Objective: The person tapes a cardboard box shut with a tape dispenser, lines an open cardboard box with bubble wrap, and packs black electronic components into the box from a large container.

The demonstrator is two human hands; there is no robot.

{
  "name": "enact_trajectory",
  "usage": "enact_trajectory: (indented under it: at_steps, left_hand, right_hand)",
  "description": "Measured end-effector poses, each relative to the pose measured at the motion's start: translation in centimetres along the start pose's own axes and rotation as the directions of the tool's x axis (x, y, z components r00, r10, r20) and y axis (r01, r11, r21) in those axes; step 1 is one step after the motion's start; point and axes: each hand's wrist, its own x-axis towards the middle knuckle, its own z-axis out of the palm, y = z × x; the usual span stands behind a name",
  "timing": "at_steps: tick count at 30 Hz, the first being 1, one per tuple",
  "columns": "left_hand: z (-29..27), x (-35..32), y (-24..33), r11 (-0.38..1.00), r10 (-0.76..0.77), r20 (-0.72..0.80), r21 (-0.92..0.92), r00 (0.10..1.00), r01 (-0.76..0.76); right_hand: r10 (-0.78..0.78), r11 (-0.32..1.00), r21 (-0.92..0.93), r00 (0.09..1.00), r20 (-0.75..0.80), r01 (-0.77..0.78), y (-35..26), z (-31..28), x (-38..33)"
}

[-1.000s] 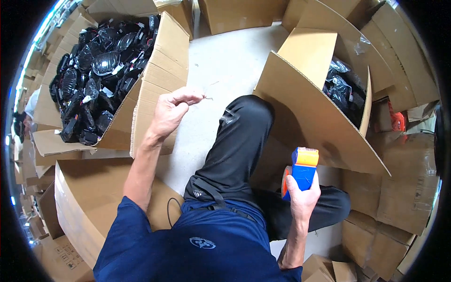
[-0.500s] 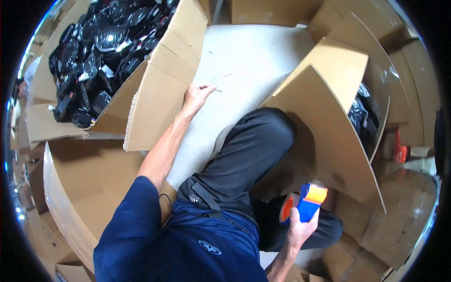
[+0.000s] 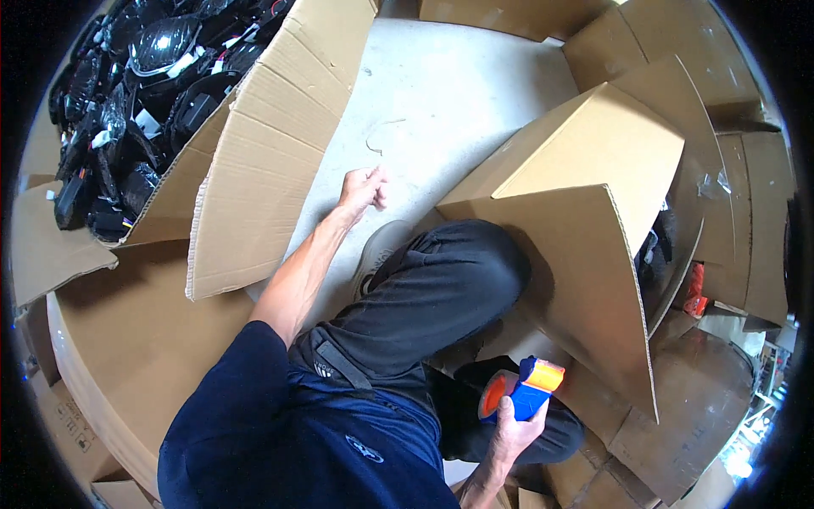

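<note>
My left hand [image 3: 365, 188] is stretched out over the pale floor [image 3: 458, 93] with its fingers curled in and nothing visible in them. A thin curled strip [image 3: 381, 134] lies on the floor just beyond it, apart from the fingers. My right hand [image 3: 515, 424] is low beside my bent leg [image 3: 441, 288] and grips a blue and orange tape dispenser [image 3: 527, 388]. An open cardboard box [image 3: 585, 212] with raised flaps stands right of my knee.
At the left an open carton [image 3: 263, 153] holds several black parts in clear bags [image 3: 144, 93]. A large cardboard sheet [image 3: 127, 339] lies at the lower left. More flattened and open boxes [image 3: 729, 170] crowd the right and far side.
The thin strip that my left hand pinched is out of its fingers and lies on the floor ahead. The view has dropped closer to the floor. The tape dispenser stays in my right hand.
</note>
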Motion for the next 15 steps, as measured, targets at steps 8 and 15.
enact_trajectory:
  at_steps: [8,15]
  left_hand:
    - [-4.8,2.2,-5.2,0.796,0.542,-0.254,0.461,0.801,-0.392]
    - [-0.1,-4.0,6.7,0.809,0.369,-0.249,0.560,0.896,-0.178]
  right_hand:
    - [-0.014,0.995,0.103,0.998,0.065,0.007,-2.3,1.6,0.0]
    - [-0.188,0.976,0.132,0.976,0.114,0.172,-0.9,-1.1,1.4]
